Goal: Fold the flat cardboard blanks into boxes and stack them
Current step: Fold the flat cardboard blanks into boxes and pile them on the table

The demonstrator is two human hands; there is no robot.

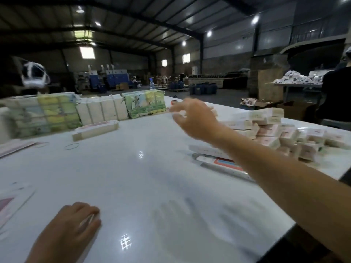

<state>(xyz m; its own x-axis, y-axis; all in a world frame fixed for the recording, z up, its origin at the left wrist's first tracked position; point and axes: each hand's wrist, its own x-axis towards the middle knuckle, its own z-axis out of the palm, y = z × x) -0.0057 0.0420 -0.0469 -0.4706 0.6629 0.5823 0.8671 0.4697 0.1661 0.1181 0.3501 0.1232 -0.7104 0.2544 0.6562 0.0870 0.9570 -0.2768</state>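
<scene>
With a heap of folded boxes (284,133) already stacked on the worktop (152,177) at our right and bundled blanks (45,114) waiting at far left, our right hand (191,118) reaches out loose-fingered and empty, left hand (76,223) resting relaxed.
</scene>
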